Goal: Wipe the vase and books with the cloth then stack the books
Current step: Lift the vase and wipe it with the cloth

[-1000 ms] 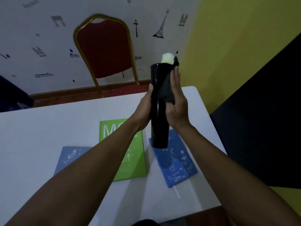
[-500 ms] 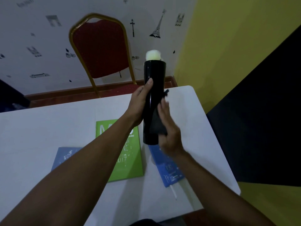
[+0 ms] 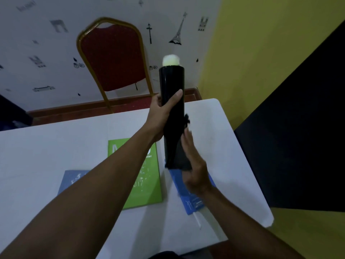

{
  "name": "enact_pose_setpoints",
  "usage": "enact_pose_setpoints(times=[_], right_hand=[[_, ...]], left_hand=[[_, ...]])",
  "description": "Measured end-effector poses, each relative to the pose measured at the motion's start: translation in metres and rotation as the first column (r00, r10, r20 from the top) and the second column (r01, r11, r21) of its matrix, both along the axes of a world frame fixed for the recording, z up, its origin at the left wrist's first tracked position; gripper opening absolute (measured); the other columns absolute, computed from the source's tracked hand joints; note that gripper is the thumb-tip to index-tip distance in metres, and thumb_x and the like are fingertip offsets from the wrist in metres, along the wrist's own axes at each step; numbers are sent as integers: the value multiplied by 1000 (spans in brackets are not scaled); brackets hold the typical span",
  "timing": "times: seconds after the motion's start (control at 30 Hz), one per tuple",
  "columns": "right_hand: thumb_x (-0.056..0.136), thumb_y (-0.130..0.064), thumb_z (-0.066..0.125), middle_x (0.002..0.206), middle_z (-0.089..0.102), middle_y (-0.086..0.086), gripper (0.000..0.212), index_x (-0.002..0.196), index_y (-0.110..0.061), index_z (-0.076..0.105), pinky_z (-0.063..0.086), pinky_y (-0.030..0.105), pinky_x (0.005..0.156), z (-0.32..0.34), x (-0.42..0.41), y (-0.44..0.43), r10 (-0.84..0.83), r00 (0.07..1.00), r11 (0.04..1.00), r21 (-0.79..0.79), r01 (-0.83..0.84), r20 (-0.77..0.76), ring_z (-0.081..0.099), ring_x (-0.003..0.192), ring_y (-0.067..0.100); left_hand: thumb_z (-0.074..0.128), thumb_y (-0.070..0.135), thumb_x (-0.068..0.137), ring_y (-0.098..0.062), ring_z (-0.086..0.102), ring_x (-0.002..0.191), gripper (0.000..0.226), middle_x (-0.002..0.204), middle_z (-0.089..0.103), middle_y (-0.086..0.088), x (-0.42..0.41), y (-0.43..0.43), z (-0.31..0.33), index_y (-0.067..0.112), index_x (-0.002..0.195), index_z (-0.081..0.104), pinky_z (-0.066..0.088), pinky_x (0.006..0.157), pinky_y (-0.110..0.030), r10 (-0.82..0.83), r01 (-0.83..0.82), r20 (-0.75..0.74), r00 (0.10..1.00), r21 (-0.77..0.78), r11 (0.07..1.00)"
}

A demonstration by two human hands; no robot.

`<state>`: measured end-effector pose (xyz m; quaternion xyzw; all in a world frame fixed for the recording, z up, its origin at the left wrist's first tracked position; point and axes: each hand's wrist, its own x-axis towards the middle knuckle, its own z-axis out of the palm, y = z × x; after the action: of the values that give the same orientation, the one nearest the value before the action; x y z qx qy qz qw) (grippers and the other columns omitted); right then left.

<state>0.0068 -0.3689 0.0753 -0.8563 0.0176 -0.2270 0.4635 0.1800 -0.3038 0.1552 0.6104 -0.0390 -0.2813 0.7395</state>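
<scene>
Tall black vase [image 3: 172, 101] held upright in the air, dark cloth [image 3: 177, 146] pressed on its lower half.
Three books lie flat below it: green book [image 3: 147, 182] in the middle, light blue book [image 3: 71, 179] left, darker blue book [image 3: 192, 202] right, none stacked.

A tall black vase [image 3: 172, 101] is held upright above the white table [image 3: 46, 146], a pale fluffy tuft [image 3: 171, 60] at its mouth. The left hand [image 3: 160, 116] wraps its middle from nine o'clock; the right hand [image 3: 194, 165] presses a dark cloth [image 3: 177, 156] against its lower part from three o'clock. Below lie three books — green [image 3: 147, 184], pale blue [image 3: 74, 179], darker blue [image 3: 192, 202] — with a red chair [image 3: 112, 58] at twelve o'clock.
</scene>
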Motion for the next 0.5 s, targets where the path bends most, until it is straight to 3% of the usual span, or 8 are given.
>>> enact_pose_setpoints(times=[0.13,0.2,0.27,0.4,0.5], right_hand=[[86,25,47,163,27,27,70,152,11,28,26,35,126,-7,-12,2,-16,1000,1000,20,16,3,23,155,38],[85,28,44,163,27,29,70,151,12,30,24,34,126,10,9,-3,-30,999,999,31,29,34,21,156,39],[87,27,43,165,24,26,69,153,10,30,22,33,127,34,38,-14,-93,993,994,68,88,68,18,157,37],[84,22,39,169,20,14,80,159,-1,26,28,37,126,75,90,-41,-206,973,976,86,198,101,16,158,27],[80,22,40,170,20,11,84,160,-4,27,24,23,125,83,97,-38,-177,982,982,75,172,71,14,159,21]], left_hand=[[78,54,79,-29,71,105,74,121,67,-15,4,0,-5,8,132,54,62,85,-41,67,-67,-26,997,3,998],[69,53,89,-34,72,103,62,116,70,-19,-2,-1,-3,5,127,61,61,85,-40,-13,13,6,1000,-11,1000],[57,51,98,-37,69,112,54,122,71,-21,-8,-2,-5,7,128,65,57,95,-44,-151,151,11,989,-64,986],[38,38,109,-22,69,114,41,122,74,-6,-16,2,-10,16,131,63,55,97,-37,-214,214,-3,977,-61,975],[34,35,109,-19,72,107,39,114,77,-4,-21,2,-8,18,125,66,56,96,-37,-161,154,-58,985,-107,982]])
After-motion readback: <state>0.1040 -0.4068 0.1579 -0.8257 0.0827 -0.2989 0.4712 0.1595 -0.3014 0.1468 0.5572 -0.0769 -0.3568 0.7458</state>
